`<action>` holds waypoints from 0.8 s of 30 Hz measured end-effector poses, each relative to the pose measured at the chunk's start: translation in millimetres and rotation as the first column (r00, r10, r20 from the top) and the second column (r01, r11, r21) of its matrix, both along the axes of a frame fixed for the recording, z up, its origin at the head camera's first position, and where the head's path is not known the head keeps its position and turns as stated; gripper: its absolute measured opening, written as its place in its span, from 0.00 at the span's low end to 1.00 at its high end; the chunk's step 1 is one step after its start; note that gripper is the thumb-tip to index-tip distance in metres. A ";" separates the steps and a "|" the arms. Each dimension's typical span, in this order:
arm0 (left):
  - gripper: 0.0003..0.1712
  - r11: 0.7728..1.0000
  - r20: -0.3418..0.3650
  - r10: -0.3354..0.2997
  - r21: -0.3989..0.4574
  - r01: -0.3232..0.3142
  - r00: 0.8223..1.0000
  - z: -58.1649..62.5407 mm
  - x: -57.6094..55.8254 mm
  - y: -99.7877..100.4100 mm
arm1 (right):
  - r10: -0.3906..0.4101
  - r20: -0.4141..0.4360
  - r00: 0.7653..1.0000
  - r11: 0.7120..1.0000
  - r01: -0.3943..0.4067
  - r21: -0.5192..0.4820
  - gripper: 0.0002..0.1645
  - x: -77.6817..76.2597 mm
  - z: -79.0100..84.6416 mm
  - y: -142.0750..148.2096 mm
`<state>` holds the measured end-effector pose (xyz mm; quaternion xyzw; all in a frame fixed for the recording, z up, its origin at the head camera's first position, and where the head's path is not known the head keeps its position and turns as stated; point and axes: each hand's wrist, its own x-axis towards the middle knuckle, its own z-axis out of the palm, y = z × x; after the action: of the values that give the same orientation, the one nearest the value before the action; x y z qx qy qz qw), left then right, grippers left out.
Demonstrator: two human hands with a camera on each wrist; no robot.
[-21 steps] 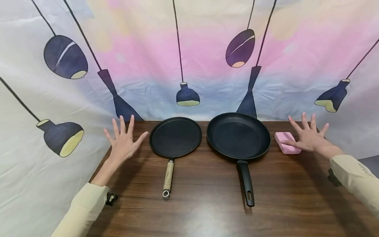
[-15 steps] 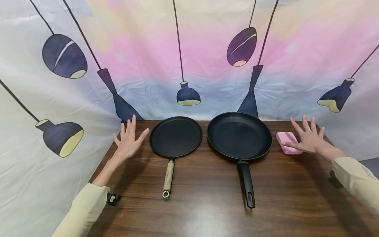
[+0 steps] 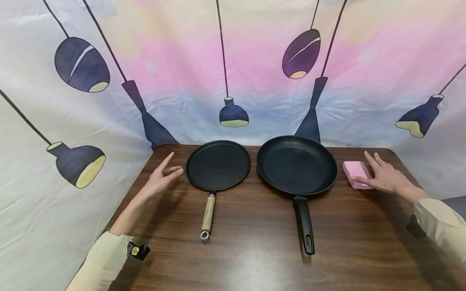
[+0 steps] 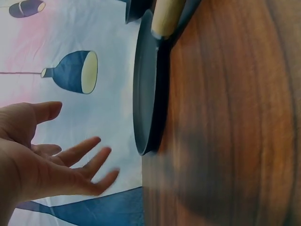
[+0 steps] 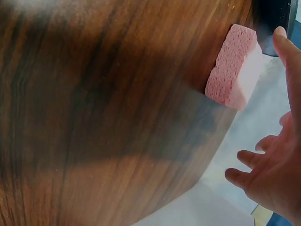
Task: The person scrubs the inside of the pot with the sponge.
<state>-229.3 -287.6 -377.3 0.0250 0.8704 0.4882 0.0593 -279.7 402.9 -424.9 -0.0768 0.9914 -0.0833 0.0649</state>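
Observation:
My left hand [image 3: 159, 180] hovers left of a flat black griddle pan [image 3: 218, 165] with a wooden handle [image 3: 208, 213]. In the left wrist view, that hand [image 4: 51, 162] has loosely bent fingers with nothing between them, apart from the griddle pan [image 4: 145, 89]. On the right, my other hand [image 3: 388, 178] is over the pink sponge [image 3: 352, 169], its thumb overlapping the sponge in the head view. A gap shows between this hand [image 5: 277, 165] and the sponge [image 5: 231, 66] in the right wrist view. Between the hands also lies a deeper black frying pan [image 3: 296, 165].
Everything lies on a brown wooden table [image 3: 255, 234] with rounded far corners. A cloth backdrop [image 3: 196, 72] printed with hanging lamps rises behind and along the sides. The frying pan's black handle [image 3: 304, 226] points toward the near edge.
The left hand has lowered and its spread fingers have drawn together and bent. The right hand has also come down slightly, with its fingers less spread. Pans and sponge have stayed put.

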 end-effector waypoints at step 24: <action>0.33 0.983 0.081 -0.183 -0.007 0.185 0.980 -35.2 23.1 38.1 | 0.015 -0.072 0.997 0.997 -0.021 -0.075 0.60 -2.0 -12.9 -1.9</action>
<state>-206.2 -249.5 -412.5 0.0855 0.8647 0.4750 0.1390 -281.7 401.0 -437.8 -0.0910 0.9885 -0.1176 0.0271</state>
